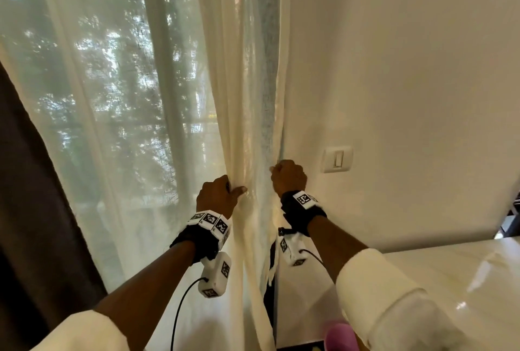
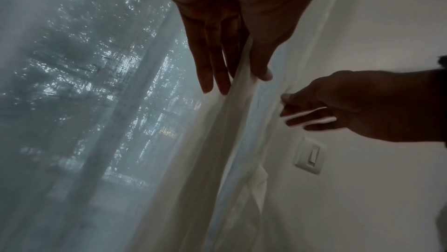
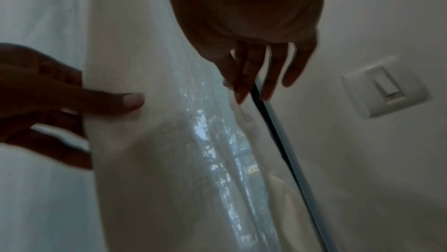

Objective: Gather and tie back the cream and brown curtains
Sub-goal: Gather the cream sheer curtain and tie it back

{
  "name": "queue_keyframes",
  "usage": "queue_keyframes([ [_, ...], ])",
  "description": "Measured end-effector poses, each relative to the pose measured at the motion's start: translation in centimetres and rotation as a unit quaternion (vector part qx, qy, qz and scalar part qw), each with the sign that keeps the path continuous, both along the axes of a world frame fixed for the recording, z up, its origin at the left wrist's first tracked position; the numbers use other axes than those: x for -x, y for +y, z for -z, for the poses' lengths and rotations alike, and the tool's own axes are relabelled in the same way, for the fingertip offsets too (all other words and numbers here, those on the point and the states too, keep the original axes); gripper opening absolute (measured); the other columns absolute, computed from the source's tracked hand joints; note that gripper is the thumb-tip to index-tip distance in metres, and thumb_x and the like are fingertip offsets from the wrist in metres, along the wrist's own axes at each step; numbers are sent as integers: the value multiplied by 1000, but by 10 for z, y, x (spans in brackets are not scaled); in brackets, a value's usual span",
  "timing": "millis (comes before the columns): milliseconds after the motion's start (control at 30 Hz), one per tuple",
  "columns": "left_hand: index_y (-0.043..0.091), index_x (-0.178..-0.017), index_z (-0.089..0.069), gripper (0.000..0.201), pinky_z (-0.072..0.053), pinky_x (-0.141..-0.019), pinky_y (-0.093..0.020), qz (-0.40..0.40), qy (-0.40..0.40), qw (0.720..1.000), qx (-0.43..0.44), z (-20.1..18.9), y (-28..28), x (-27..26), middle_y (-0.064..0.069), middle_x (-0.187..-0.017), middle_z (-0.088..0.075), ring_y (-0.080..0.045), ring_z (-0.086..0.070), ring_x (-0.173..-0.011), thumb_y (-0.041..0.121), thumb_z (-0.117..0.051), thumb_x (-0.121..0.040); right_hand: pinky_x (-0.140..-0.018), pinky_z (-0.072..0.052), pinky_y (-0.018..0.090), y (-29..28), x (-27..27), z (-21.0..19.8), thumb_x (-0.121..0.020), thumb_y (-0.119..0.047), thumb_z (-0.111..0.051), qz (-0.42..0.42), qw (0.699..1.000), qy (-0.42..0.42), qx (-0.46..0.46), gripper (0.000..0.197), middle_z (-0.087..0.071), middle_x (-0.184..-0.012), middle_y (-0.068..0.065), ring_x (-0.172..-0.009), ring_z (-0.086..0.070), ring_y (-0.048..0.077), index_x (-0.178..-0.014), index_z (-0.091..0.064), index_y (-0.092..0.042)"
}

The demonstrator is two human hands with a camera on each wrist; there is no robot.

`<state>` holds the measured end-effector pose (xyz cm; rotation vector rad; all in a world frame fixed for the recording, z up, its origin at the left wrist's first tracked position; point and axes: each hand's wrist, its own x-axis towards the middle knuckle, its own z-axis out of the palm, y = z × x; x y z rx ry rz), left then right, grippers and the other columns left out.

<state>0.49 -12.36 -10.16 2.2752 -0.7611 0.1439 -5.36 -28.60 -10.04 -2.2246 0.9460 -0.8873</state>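
Note:
A sheer cream curtain [image 1: 247,97] hangs over the window, bunched into folds at its right side by the wall. At the far left hangs the brown curtain [image 1: 33,210], which neither hand touches. My left hand [image 1: 225,190] pinches a fold of the cream curtain [image 2: 232,122] between thumb and fingers [image 2: 210,76]. About a hand's width to the right, my right hand [image 1: 284,173] is curled on the curtain's right edge, with strips of fabric showing between its fingers [image 2: 304,110]. In the right wrist view my right hand [image 3: 254,87] sits at that edge, and my left hand [image 3: 101,114] presses the fold.
A white light switch [image 1: 337,159] is on the cream wall just right of my right hand. A glossy white surface [image 1: 450,280] lies at the lower right. A pink object [image 1: 339,335] shows at the bottom edge. A dark window frame edge [image 3: 273,122] runs behind the curtain.

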Motion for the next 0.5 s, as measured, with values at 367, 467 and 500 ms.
queue_keyframes([
  [367, 1, -101, -61, 28, -51, -74, -31, 3, 28, 997, 66, 3, -16, 0, -21, -96, -68, -38, -65, -89, 21, -67, -83, -54, -32, 31, 51, 8, 10, -94, -11, -42, -98, 968, -115, 200, 11, -62, -79, 10, -66, -58, 31, -97, -50, -5],
  [467, 6, -110, -52, 34, -59, -68, -45, 38, 52, 997, 35, 14, -17, 7, -21, -93, -66, -39, -66, -78, 15, -63, -78, -57, -30, 30, 60, 15, 26, -92, -9, -46, -164, 978, -51, 118, 14, -64, -81, 16, -70, -60, 35, -104, -46, -1],
  [500, 6, -111, -49, 35, -59, -64, -46, 39, 52, 997, 32, 17, -16, 9, -21, -89, -65, -39, -66, -74, 10, -60, -78, -57, -31, 30, 67, 19, 29, -91, -8, -46, -170, 980, -49, 89, 17, -64, -82, 18, -72, -61, 36, -106, -44, 0],
])
